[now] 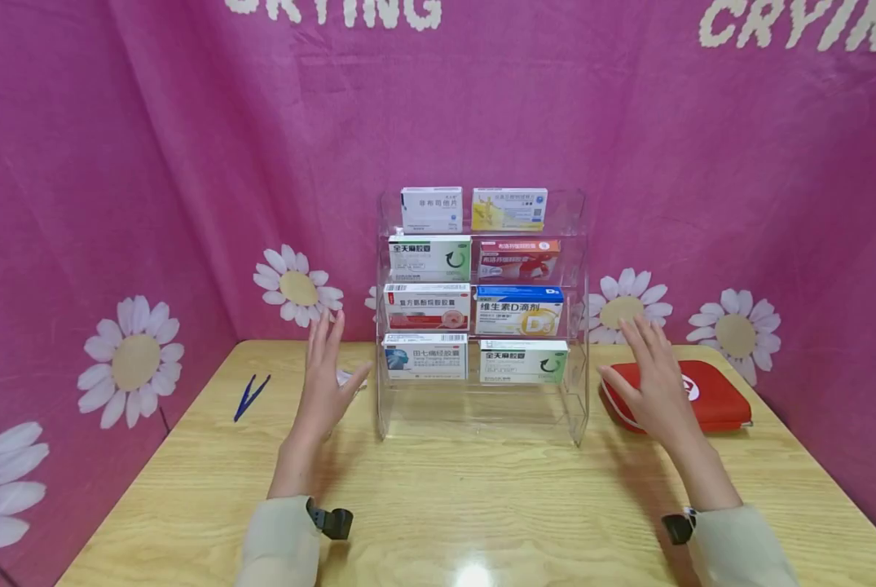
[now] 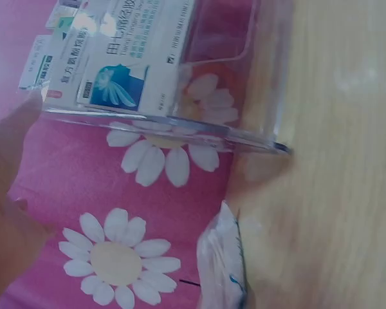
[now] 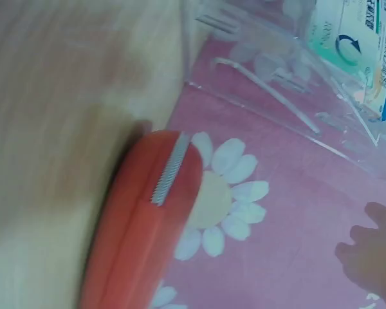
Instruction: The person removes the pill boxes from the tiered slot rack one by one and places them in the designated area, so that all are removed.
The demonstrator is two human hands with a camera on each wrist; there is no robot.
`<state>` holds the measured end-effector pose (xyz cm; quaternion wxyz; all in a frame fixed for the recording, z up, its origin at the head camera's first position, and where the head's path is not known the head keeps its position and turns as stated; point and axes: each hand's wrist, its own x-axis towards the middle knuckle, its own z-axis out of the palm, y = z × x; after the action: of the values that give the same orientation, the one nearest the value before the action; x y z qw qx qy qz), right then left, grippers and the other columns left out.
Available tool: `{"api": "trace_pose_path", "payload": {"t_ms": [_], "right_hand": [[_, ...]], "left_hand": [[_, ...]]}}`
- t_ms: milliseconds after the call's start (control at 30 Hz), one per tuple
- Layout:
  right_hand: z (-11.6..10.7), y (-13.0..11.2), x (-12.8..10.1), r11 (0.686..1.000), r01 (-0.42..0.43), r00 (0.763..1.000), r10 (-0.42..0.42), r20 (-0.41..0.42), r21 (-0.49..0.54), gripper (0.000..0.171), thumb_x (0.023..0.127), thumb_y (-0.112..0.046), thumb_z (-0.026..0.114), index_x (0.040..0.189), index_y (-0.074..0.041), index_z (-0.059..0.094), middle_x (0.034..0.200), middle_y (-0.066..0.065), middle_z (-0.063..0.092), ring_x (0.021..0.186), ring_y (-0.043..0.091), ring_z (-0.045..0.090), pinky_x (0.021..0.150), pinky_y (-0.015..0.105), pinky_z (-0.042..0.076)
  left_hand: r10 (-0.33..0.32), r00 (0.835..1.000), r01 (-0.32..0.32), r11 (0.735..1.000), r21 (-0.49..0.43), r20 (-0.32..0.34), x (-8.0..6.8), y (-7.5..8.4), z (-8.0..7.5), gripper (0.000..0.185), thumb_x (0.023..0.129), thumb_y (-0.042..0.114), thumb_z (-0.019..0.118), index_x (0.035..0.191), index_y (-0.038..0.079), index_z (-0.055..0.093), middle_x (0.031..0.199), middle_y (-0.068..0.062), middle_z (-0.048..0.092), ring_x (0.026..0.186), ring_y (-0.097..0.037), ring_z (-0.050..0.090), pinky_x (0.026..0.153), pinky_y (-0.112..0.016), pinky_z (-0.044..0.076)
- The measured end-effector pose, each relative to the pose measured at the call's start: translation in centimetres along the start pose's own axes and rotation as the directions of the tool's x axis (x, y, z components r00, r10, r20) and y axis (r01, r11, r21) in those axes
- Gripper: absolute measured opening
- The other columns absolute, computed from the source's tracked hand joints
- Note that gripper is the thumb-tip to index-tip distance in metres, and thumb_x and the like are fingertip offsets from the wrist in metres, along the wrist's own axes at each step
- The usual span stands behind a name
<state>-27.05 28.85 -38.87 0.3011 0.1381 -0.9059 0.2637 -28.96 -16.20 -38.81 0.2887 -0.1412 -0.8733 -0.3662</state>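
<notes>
Between my two hands stands a clear acrylic tiered rack with medicine boxes in pairs on its upper tiers; its lowest tier holds no box. My left hand is raised on the rack's left side, fingers straight and holding nothing. On the other side my right hand is held up with fingers extended, overlapping the red zippered pouch in the head view. The bottom pair is a white box with a blue picture and a green-and-white box. A blue-and-white vitamin D box sits above the latter.
Blue tweezers lie at the table's left. A small clear packet is on the table near the rack, partly hidden by my left hand in the head view. A pink flowered curtain hangs behind the wooden table.
</notes>
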Motion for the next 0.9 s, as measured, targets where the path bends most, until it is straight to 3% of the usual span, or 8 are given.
{"api": "trace_pose_path", "payload": {"t_ms": [133, 233, 400, 467, 633, 767, 900], "right_hand": [[0.4, -1.0, 0.7, 0.996, 0.085, 0.992, -0.083, -0.092, 0.018, 0.078, 0.083, -0.011, 0.076, 0.151, -0.013, 0.037, 0.153, 0.024, 0.035, 0.143, 0.045, 0.028, 0.113, 0.072, 0.028], [0.9, -1.8, 1.1, 0.987, 0.157, 0.976, -0.154, -0.155, 0.007, 0.081, 0.076, -0.004, 0.08, 0.148, -0.013, 0.043, 0.146, 0.024, 0.044, 0.135, 0.043, 0.04, 0.107, 0.066, 0.041], [1.8, -2.7, 1.9, 0.962, 0.271, 0.939, -0.271, -0.211, -0.029, 0.078, 0.072, -0.002, 0.083, 0.142, -0.009, 0.051, 0.139, 0.022, 0.053, 0.128, 0.039, 0.05, 0.113, 0.044, 0.044], [2.1, -3.1, 2.1, 0.954, 0.297, 0.933, -0.297, -0.205, -0.032, 0.074, 0.073, -0.002, 0.083, 0.14, -0.008, 0.053, 0.137, 0.021, 0.055, 0.127, 0.038, 0.052, 0.112, 0.043, 0.045], [2.9, -3.6, 2.7, 0.943, 0.332, 0.931, -0.333, -0.15, -0.034, 0.063, 0.075, -0.002, 0.081, 0.133, -0.005, 0.058, 0.13, 0.02, 0.058, 0.121, 0.036, 0.055, 0.099, 0.052, 0.053], [3.4, -3.8, 3.0, 0.933, 0.354, 0.927, -0.359, -0.105, -0.064, 0.053, 0.076, -0.004, 0.081, 0.126, -0.002, 0.062, 0.119, 0.02, 0.062, 0.11, 0.035, 0.06, 0.089, 0.051, 0.059], [3.8, -3.8, 3.1, 0.93, 0.344, 0.934, -0.353, -0.056, -0.126, 0.049, 0.077, -0.007, 0.081, 0.123, -0.003, 0.063, 0.113, 0.019, 0.063, 0.103, 0.034, 0.063, 0.084, 0.05, 0.062]], "left_hand": [[-0.008, 0.999, 0.005, 0.997, -0.079, -0.039, 0.8, 0.5, -0.2, 0.083, 0.09, 0.016, 0.07, 0.157, 0.019, 0.022, 0.166, -0.009, 0.016, 0.151, -0.035, 0.02, 0.121, -0.06, 0.028], [-0.023, 0.998, 0.015, 0.993, -0.121, -0.063, 1.4, 0.6, -0.2, 0.078, 0.091, 0.016, 0.07, 0.156, 0.018, 0.026, 0.164, -0.006, 0.022, 0.15, -0.032, 0.026, 0.123, -0.053, 0.029], [-0.059, 0.995, 0.044, 0.984, -0.174, -0.081, 2.2, 0.9, 0.0, 0.071, 0.09, 0.016, 0.071, 0.152, 0.016, 0.036, 0.16, -0.006, 0.034, 0.148, -0.027, 0.033, 0.124, -0.046, 0.031], [-0.064, 0.995, 0.048, 0.98, -0.193, -0.079, 2.5, 0.9, 0.3, 0.068, 0.089, 0.015, 0.071, 0.15, 0.014, 0.04, 0.158, -0.007, 0.038, 0.147, -0.027, 0.036, 0.124, -0.044, 0.031], [-0.066, 0.995, 0.047, 0.968, -0.248, -0.069, 3.1, 0.7, 1.0, 0.062, 0.087, 0.01, 0.072, 0.145, 0.009, 0.047, 0.151, -0.011, 0.047, 0.138, -0.031, 0.048, 0.117, -0.039, 0.042], [-0.093, 0.996, 0.084, 0.953, -0.291, -0.015, 3.5, 0.5, 1.4, 0.061, 0.088, 0.009, 0.071, 0.144, 0.008, 0.048, 0.147, -0.015, 0.05, 0.129, -0.035, 0.056, 0.109, -0.036, 0.05], [-0.105, 0.994, 0.113, 0.942, -0.317, 0.044, 3.9, 0.4, 1.8, 0.059, 0.088, 0.008, 0.07, 0.143, 0.008, 0.048, 0.144, -0.017, 0.053, 0.128, -0.034, 0.057, 0.108, -0.033, 0.051]]}}
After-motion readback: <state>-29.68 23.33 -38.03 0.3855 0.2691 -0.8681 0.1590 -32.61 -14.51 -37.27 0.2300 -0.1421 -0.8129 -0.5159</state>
